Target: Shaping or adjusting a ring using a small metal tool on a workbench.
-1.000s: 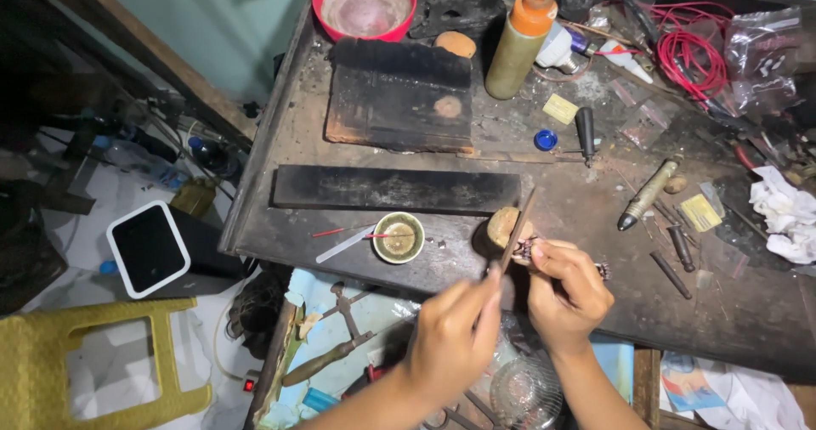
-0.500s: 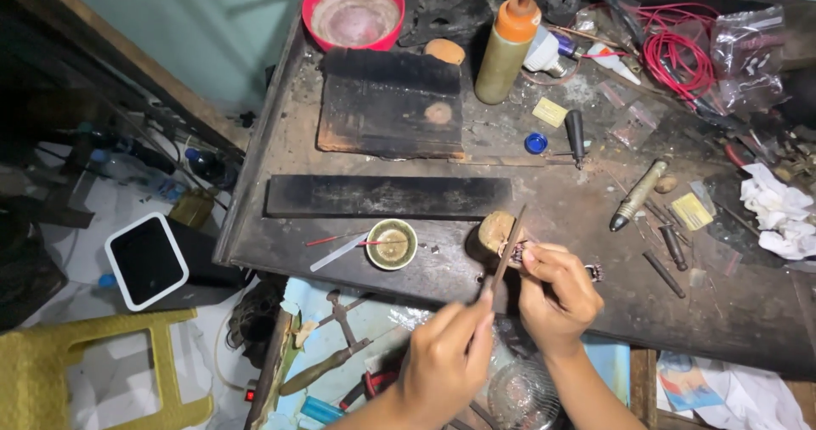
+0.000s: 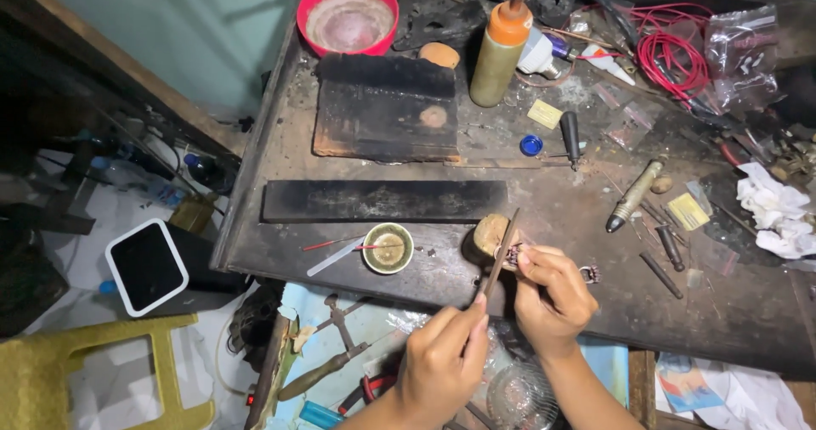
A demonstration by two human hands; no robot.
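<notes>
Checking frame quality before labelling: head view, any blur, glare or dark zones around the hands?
Head view: left hand, right hand and the thin file read sharp, no evident motion blur; light is soft and even on the dark workbench; white tissue looks near blown out; the floor area at far left falls into shadow; edges bend slightly, wide-angle.

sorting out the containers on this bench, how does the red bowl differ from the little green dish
The red bowl is far larger and sits at the bench's far edge; the little green dish sits near the left hand. The dish has a red-tipped stick beside it. Both are round and open-topped.
</notes>
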